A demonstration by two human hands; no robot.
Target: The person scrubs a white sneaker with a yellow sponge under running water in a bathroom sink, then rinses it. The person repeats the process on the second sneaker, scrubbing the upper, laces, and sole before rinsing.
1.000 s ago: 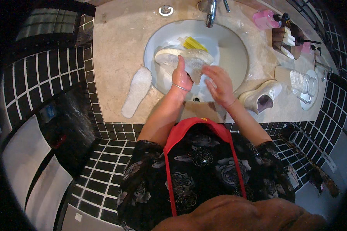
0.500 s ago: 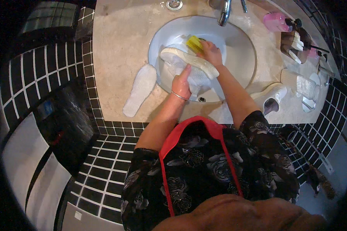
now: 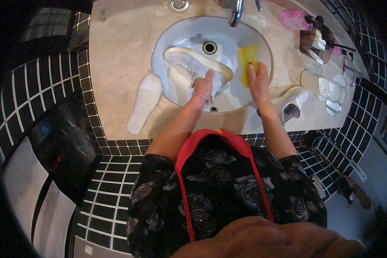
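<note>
My left hand (image 3: 204, 87) is closed on a wet white shoe (image 3: 198, 64) inside the basin. The shoe is tipped on its side, its yellowish sole edge turned away from me. In my right hand (image 3: 259, 81), at the basin's right side, is a yellow scrubber (image 3: 246, 62), smeared by motion and apart from the shoe; whether it is a brush or a sponge I cannot tell. The oval white sink (image 3: 265, 64) has its round drain (image 3: 209, 47) showing beyond the shoe. A white insole (image 3: 144, 103) lies on the counter left of the sink.
A second white shoe (image 3: 293, 103) stands on the counter (image 3: 112, 64) at the right. Beyond it are a clear container (image 3: 324, 88), a tissue box (image 3: 310, 41) and a pink bottle (image 3: 293, 20). The metal faucet (image 3: 235, 15) reaches over the sink's far rim.
My right hand has swung right and toward me with the yellow scrubber, away from the shoe, uncovering the drain. My left hand keeps hold of the shoe. The whole view has shifted slightly.
</note>
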